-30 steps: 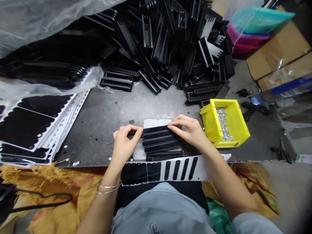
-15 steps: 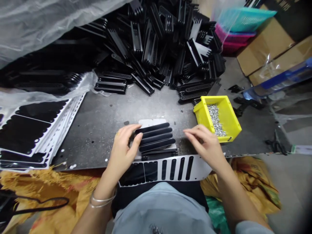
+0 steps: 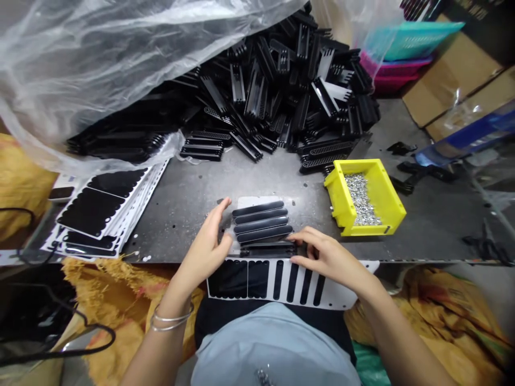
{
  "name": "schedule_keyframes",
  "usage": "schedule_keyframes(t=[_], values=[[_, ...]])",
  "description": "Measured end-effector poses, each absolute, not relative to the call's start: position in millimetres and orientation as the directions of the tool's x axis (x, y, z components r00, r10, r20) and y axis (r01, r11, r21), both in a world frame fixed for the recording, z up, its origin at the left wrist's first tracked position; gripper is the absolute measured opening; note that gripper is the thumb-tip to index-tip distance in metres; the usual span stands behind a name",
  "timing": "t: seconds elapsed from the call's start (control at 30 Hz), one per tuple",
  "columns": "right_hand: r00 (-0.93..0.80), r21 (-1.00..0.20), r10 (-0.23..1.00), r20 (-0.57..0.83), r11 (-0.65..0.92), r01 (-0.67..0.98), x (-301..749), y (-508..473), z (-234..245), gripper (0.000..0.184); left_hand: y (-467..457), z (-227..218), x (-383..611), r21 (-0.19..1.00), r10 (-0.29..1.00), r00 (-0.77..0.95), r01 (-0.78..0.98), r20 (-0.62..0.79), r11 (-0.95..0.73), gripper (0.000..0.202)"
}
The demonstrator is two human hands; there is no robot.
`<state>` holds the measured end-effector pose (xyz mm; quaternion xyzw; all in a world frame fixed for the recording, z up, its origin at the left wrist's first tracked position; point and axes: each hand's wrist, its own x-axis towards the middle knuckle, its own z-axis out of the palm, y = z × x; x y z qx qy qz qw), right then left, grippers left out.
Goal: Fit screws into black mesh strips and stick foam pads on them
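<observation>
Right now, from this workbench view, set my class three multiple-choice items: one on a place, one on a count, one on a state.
1. Where is the heap of black slotted parts?
A) At the far edge of the metal table
B) Inside a cardboard box
C) In the person's lap

2. How many rounded black bars lie on the pale sheet?
A) Two
B) Four
C) Seven

3. What state is the yellow bin in?
A) Shut with a lid
B) Empty
C) Open, holding small silver parts

Answers:
1 A, the heap rises beyond the bare metal.
2 B, four bars lie side by side.
3 C, the silver pile shows inside.
</observation>
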<state>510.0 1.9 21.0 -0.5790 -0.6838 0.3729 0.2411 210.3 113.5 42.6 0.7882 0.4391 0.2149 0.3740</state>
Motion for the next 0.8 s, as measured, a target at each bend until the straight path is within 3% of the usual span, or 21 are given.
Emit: schedule_keyframes(t=[0.07, 0.23, 0.33, 0.47, 0.53, 0.57, 0.6, 0.67, 0.7, 0.73, 0.8], values=[[-0.225, -0.783, 0.969, -0.099, 0.064, 0.618, 511, 4, 21, 0.035, 108, 41, 214, 0.71, 0.793, 0.609, 0.572, -0.032, -0.41, 0.082], [-0.182, -0.837, 0.982, -0.042, 0.065, 0.544, 506, 14, 16, 0.028, 109, 28, 234, 0.564, 0.683, 0.729, 0.582, -0.042, -0.586, 0.141], [-0.026, -0.806, 0.999, -0.019, 0.001, 0.592, 500, 21, 14, 0.028, 115, 21, 247, 0.488, 0.673, 0.739, 0.582, 0.015, -0.65, 0.138], [0.171, -0.682, 0.975, 0.142, -0.029, 0.731, 494, 21, 13, 0.035, 125, 18, 255, 0.438, 0.674, 0.738, 0.594, 0.039, -0.675, 0.124], [0.215, -0.739, 0.963, 0.161, -0.026, 0.673, 493, 17, 13, 0.031, 124, 19, 257, 0.448, 0.673, 0.738, 0.584, 0.056, -0.677, 0.12], [0.22, -0.791, 0.963, 0.156, -0.012, 0.612, 492, 16, 14, 0.035, 122, 20, 258, 0.478, 0.68, 0.729, 0.573, 0.074, -0.666, 0.118], [0.204, -0.839, 0.967, 0.15, 0.016, 0.543, 491, 14, 15, 0.054, 118, 21, 260, 0.53, 0.693, 0.715, 0.552, 0.098, -0.644, 0.117], [0.074, -0.893, 0.985, 0.155, 0.108, 0.437, 486, 15, 20, 0.109, 108, 22, 267, 0.674, 0.722, 0.672, 0.458, 0.165, -0.58, 0.119], [-0.026, -0.897, 0.986, 0.167, 0.163, 0.411, 483, 18, 25, 0.126, 103, 22, 271, 0.738, 0.735, 0.649, 0.396, 0.197, -0.547, 0.122], [-0.112, -0.89, 0.978, 0.178, 0.209, 0.405, 478, 23, 30, 0.133, 99, 22, 275, 0.78, 0.743, 0.633, 0.346, 0.217, -0.522, 0.125], [-0.193, -0.841, 0.961, 0.201, 0.27, 0.47, 468, 40, 42, 0.129, 96, 19, 274, 0.785, 0.745, 0.636, 0.349, 0.204, -0.512, 0.131]])
